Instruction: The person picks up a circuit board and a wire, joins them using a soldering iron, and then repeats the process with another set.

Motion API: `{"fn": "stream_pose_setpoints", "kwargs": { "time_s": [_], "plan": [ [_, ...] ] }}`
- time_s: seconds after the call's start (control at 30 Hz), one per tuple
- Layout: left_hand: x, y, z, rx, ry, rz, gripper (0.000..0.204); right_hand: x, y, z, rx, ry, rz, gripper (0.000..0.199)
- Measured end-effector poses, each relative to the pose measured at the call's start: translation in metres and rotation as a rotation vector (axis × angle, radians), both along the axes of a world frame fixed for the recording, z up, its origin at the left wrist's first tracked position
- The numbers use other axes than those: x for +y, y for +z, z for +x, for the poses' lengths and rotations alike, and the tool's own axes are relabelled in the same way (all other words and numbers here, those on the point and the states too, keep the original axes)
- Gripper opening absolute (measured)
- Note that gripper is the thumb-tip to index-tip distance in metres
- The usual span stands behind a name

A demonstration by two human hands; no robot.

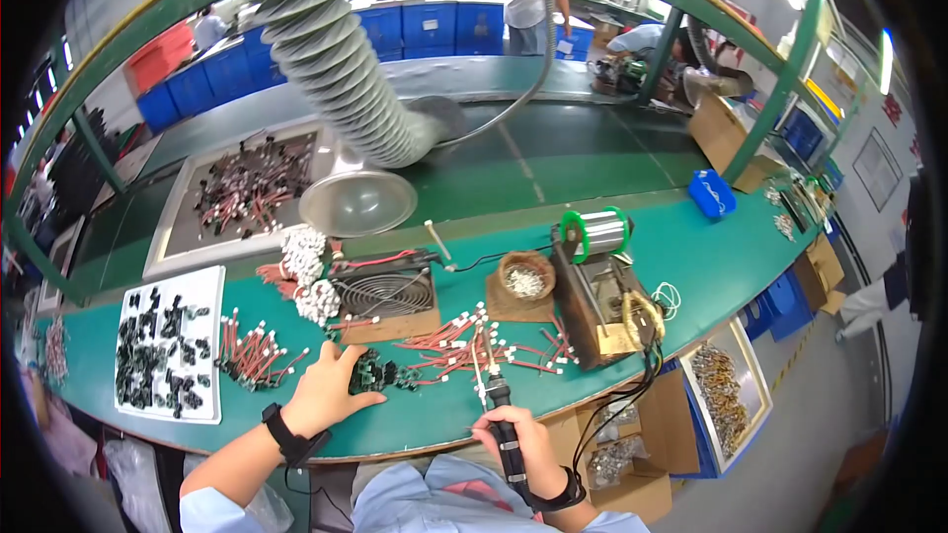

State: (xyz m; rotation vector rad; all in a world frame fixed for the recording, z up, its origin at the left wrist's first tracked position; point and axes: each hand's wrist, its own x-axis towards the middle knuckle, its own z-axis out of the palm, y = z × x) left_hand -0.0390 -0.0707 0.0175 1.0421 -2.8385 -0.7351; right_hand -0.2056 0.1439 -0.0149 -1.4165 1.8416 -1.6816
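My right hand (523,436) is wrapped round the black handle of a soldering iron (506,424), whose metal tip points away from me over a loose pile of red wires with white connectors (449,347). My left hand (331,392) rests at the bench's near side, thumb and fingers spread, holding nothing I can see. Just right of its fingers lies a cluster of small black parts (373,372). Left of that hand is a bunch of red-wired black parts (255,355). Farther left, a white tray (214,286) bears many black parts.
A solder spool (595,235) sits on a stand at right, beside a round bowl of small white pieces (526,279). A fume duct (336,59) with a metal hood (357,202) hangs over the bench. Beyond lies a framed tray (183,227) of wired parts. Black cables (647,375) droop off the bench's front edge.
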Motion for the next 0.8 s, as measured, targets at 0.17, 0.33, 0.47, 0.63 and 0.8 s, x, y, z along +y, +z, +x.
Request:
{"fn": "stream_pose_setpoints", "kwargs": {
  "time_s": [0.17, 0.33, 0.47, 0.63, 0.8],
  "plan": [
    [0.010, -0.006, -0.008, 0.044, 0.007, 0.009, 0.063, 0.004, 0.006, -0.005, 0.044, -0.001, -0.023, 0.036],
    [0.029, 0.004, 0.003, 0.189, 0.041, -0.142, 0.053, 0.000, 0.002, -0.008, 0.048, 0.014, -0.018, 0.039],
    [0.034, -0.018, 0.027, 0.214, 0.071, -0.094, 0.044, -0.001, 0.004, -0.004, 0.072, -0.019, 0.007, 0.038],
    [0.043, -0.037, 0.031, 0.299, 0.038, -0.106, 0.035, -0.007, 0.000, -0.001, 0.037, 0.002, -0.043, 0.037],
    [0.050, -0.021, 0.021, 0.354, 0.109, -0.145, 0.027, -0.006, 0.004, 0.005, -0.005, 0.026, -0.048, 0.034]
  ]
}}
